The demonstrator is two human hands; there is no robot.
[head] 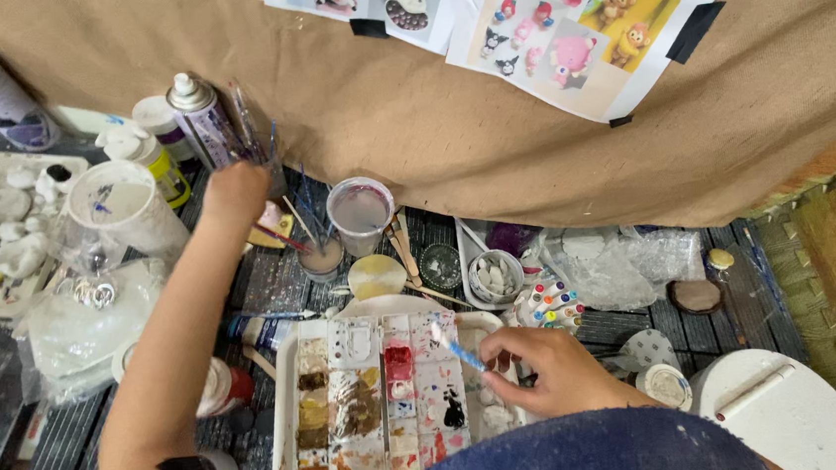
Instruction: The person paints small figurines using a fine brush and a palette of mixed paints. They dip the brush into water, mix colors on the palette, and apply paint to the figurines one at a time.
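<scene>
My right hand (545, 369) is shut on a thin blue-handled paintbrush (458, 350), whose tip lies over the white paint palette (284, 415) with its many stained wells. My left hand (234, 193) reaches far forward to the back of the table, fingers closed among several upright brushes (253, 129) standing in a holder next to a spray can (200, 118). Whether that hand grips a brush is hidden by its own back.
Around the palette stand a cup of cloudy water (360, 213), a large white tub (126, 210), small white figurines on a tray (2, 233), a cluster of small paint bottles (553, 304) and a round white board (788, 409). Burlap cloth with printed pictures (580, 23) hangs behind.
</scene>
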